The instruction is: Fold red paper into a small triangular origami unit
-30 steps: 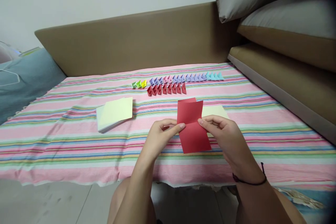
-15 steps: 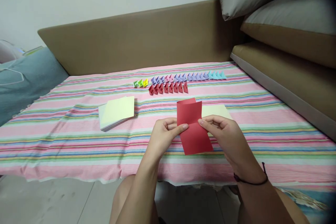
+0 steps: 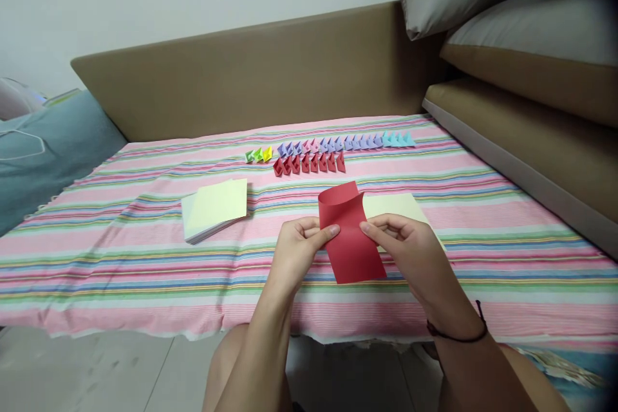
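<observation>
A sheet of red paper [image 3: 350, 248] is held up over the striped cloth, its top part curling over toward the back. My left hand [image 3: 304, 243] pinches its left edge, thumb in front and fingers behind. On the right edge, my right hand [image 3: 398, 241] grips the sheet the same way. Behind the red sheet and the right hand, a pale yellow sheet [image 3: 398, 206] lies flat, partly covered. Farther back stand a row of small folded red paper pieces [image 3: 313, 163] and a row of purple, pink and blue ones [image 3: 362, 141].
To the left lies a stack of pale paper [image 3: 219, 203]. Three green and yellow folded pieces [image 3: 259, 154] stand beyond it. A brown backrest [image 3: 251, 77] closes off the rear, and cushions [image 3: 521, 103] are piled at the right. The striped cloth [image 3: 120, 257] ends near my knees.
The red sheet has shifted slightly left with both hands. Its crisp top flap now shows as a rounded curl, and the crease between the thumbs looks smoother.
</observation>
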A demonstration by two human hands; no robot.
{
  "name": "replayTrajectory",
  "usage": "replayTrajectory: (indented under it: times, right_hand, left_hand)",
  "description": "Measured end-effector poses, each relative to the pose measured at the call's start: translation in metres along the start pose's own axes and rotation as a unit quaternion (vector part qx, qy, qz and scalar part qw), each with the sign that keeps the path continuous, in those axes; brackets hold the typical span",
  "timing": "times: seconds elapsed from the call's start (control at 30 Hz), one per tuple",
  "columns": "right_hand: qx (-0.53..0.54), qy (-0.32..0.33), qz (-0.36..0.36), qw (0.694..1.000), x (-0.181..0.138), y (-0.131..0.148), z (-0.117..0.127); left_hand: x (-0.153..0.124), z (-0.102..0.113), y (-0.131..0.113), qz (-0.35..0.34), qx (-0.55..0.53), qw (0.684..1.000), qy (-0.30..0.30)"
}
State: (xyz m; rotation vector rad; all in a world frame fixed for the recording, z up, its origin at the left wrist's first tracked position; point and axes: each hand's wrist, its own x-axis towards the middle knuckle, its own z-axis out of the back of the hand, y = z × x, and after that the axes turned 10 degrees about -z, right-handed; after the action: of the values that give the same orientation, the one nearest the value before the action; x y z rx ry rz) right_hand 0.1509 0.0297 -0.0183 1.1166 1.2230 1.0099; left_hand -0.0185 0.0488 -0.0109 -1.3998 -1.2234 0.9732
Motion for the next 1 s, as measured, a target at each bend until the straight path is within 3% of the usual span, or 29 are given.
replayTrajectory:
  times: [0.4, 1.0]
  right_hand:
    - [0.000, 0.008, 0.000, 1.000, 0.0009, 0.0010, 0.0010]
    - [-0.010, 0.034, -0.040, 0.999, 0.0007, 0.0016, 0.0016]
  left_hand:
    - [-0.0002, 0.0008, -0.0009, -0.027, -0.015, 1.000, -0.008]
    - [-0.0003, 0.0022, -0.0015, -0.092, -0.041, 0.991, -0.088]
